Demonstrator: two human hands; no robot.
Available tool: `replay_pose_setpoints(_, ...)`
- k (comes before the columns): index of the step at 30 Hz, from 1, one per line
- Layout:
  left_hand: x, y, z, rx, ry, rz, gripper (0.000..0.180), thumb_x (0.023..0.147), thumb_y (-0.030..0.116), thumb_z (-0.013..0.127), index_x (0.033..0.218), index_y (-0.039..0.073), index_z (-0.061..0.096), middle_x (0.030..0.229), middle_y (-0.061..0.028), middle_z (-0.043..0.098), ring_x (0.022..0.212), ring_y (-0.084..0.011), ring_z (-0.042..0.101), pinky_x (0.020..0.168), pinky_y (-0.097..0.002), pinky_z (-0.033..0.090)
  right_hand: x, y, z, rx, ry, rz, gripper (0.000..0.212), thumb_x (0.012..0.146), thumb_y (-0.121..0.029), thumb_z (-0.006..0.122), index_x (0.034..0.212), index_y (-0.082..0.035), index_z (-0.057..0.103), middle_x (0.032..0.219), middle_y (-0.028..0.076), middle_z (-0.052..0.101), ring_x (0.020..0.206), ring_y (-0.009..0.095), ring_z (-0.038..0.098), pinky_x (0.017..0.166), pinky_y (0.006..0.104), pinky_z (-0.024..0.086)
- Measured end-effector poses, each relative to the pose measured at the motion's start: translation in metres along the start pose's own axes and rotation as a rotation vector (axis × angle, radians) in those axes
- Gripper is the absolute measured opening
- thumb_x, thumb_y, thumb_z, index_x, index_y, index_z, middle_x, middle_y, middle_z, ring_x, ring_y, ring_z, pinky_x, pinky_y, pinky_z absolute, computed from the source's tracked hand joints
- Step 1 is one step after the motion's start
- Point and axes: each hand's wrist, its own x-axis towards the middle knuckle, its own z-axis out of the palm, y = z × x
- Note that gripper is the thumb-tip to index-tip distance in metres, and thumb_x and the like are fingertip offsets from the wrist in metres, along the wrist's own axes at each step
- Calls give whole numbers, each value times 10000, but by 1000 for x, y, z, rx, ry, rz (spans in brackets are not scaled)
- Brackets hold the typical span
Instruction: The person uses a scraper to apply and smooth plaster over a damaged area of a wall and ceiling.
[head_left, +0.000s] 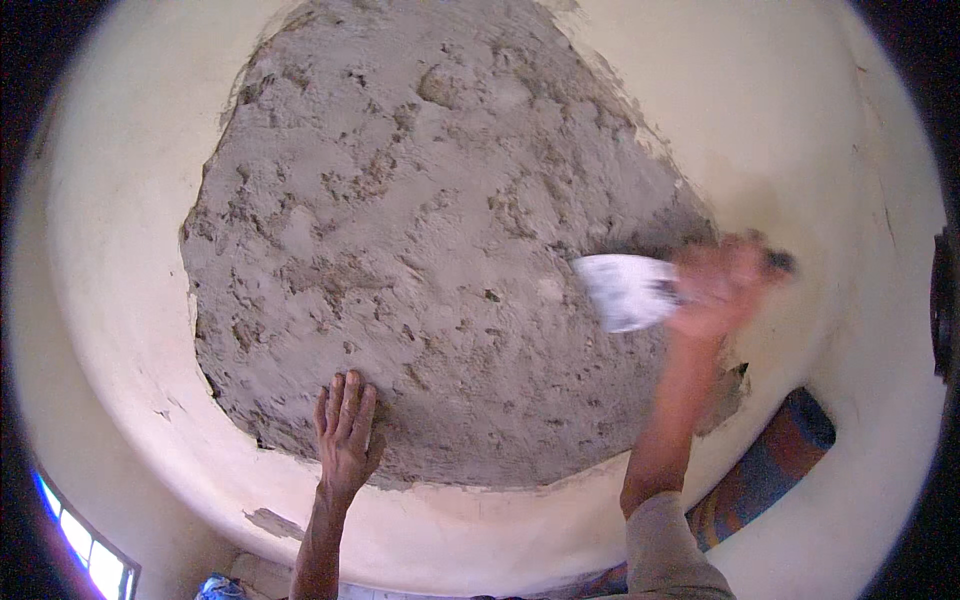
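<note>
Looking at a big rough patch of grey plaster (430, 230) filling the centre and upper middle of the frame, ringed by smooth cream wall (800, 120). Left hand (346, 430) laid flat at the lower edge of the patch, lower centre-left of the frame, fingers together and straight, holding nothing; grip slack and open, palm pressed to the surface, probably for balance and to feel the coat. Right hand (720, 285) at the right of centre, blurred with motion, grip closed round the dark handle of a flat white trowel blade (625, 290). Blade turned leftward and lying against the right-hand part of the patch, seemingly face-on, likely so that its broad side spreads or smooths the lumpy material. Right forearm rising from a beige sleeve (675, 550) at the lower right. Plaster surface uneven, pitted and ridged, with a ragged border where it meets the painted wall; a small flake of missing paint at the lower left. Striped, coloured object (770, 470) at the lower right, kind not clear. Bright window (85, 545) at the far lower left corner.
</note>
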Motion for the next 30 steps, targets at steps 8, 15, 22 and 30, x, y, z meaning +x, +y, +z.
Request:
replay_pose_setpoints(8, -3, -4, -1, 39, 9, -4, 530, 857, 167, 532, 1363, 60, 417, 1469, -180, 309, 1375, -367, 245, 1099, -546, 183, -15, 54, -17, 134, -40, 208, 389, 927, -441, 422, 656, -163, 398, 492, -35, 344, 413, 127, 324, 454, 336, 342)
replay_pose_setpoints(15, 5, 6, -1, 31, 56, 3, 505, 857, 160, 544, 1345, 71, 450, 1450, -176, 339, 1351, -370, 290, 1093, -558, 198, -46, 71, -9, 95, 91, 357, 294, 877, -273, 488, 617, -160, 410, 480, -15, 346, 420, 170, 356, 495, 372, 370)
replay_pose_setpoints(22, 69, 46, -15, 49, 45, 95, 564, 864, 247, 589, 1375, 88, 412, 1477, -132, 304, 1386, -315, 238, 1113, -540, 169, -147, 25, 30, -159, 137, 106, 260, 900, -324, 520, 719, -146, 465, 543, -15, 387, 456, 140, 375, 557, 381, 397)
replay_pose_setpoints(30, 180, 103, -12, -48, 198, 282, 710, 841, 434, 553, 1417, 86, 327, 1501, -116, 261, 1397, -284, 214, 1134, -497, 155, -112, 5, 29, -810, 304, -390, 333, 945, -362, 496, 724, -159, 352, 561, -16, 356, 431, 93, 335, 514, 301, 329)
